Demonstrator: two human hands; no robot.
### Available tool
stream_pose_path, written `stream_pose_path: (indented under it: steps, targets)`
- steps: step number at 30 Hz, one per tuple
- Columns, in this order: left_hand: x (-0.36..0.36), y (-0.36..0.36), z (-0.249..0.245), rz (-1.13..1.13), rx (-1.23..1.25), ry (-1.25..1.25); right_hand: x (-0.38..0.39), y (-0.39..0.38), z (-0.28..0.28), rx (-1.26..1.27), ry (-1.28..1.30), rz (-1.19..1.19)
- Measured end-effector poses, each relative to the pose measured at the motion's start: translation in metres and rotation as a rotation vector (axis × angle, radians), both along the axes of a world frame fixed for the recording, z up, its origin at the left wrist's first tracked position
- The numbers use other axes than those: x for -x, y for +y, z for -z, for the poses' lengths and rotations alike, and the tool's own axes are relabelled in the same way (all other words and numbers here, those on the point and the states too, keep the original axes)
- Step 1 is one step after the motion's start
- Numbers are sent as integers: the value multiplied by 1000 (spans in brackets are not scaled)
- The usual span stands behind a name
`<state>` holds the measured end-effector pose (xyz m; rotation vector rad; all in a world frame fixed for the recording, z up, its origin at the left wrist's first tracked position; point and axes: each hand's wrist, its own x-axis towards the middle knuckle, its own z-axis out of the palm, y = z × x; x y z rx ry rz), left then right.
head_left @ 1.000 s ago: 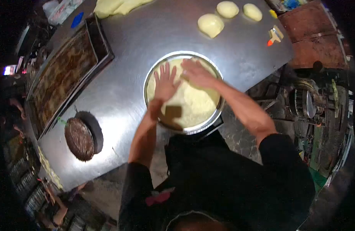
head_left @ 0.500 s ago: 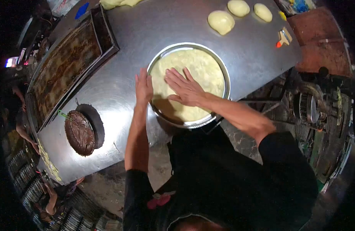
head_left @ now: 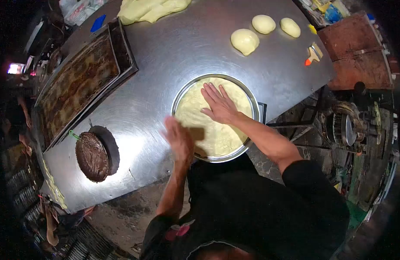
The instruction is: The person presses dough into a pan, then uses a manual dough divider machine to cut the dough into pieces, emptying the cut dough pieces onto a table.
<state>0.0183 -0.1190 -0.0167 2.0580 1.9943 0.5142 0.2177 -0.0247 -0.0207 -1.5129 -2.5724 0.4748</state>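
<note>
A round metal pan [head_left: 254, 97] holds a flat sheet of pale yellow dough [head_left: 228, 136] spread out to its wall. My right hand [head_left: 221, 106] lies flat on the upper part of this dough, fingers stretched out. At the pan's lower left rim is my left hand [head_left: 180, 141], smeared by motion; its fingers look extended and nothing shows in them. The hand's shadow falls across the left side of the dough. The pan sits at the near edge of a steel table [head_left: 165, 78].
Several dough balls [head_left: 245, 42] and a brush [head_left: 313, 54] lie at the far right. A larger dough mass [head_left: 152, 9] is at the back. Left stand a dark baking tray [head_left: 78, 82] and a bowl of brown paste [head_left: 92, 157] with a green-handled tool [head_left: 74, 134].
My right hand has slid toward the far right part of the dough. My left hand has shifted along the rim toward me. The view has shifted, showing more of the table's far side.
</note>
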Motion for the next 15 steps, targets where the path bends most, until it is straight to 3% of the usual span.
stream_pose_path:
  steps: [1,3,4,5,7,8,9,11,13,15]
  targets:
    - [-7,21,2,156,-121,-213,-1,7,-12,-4,-5,8]
    - [-33,73,10,502,-297,60,-3,27,-34,502,360,193]
    - [-40,89,21,519,-195,156,-10,28,-29,254,358,173]
    - [-45,105,26,530,-100,251,-19,29,-18,249,347,189]
    - [-41,108,29,488,-88,218,-26,13,-3,-14,54,85]
    - [-41,107,26,436,-108,209,-30,20,-3,194,122,100]
    - [-37,98,27,441,-87,208,-31,6,-2,215,125,104]
    - [-37,97,28,349,-139,222,-36,-11,-6,75,-113,182]
    - [-39,88,27,330,-164,242,-33,0,-3,74,10,177]
    - [-35,83,23,244,-127,234,-38,17,-23,395,302,197]
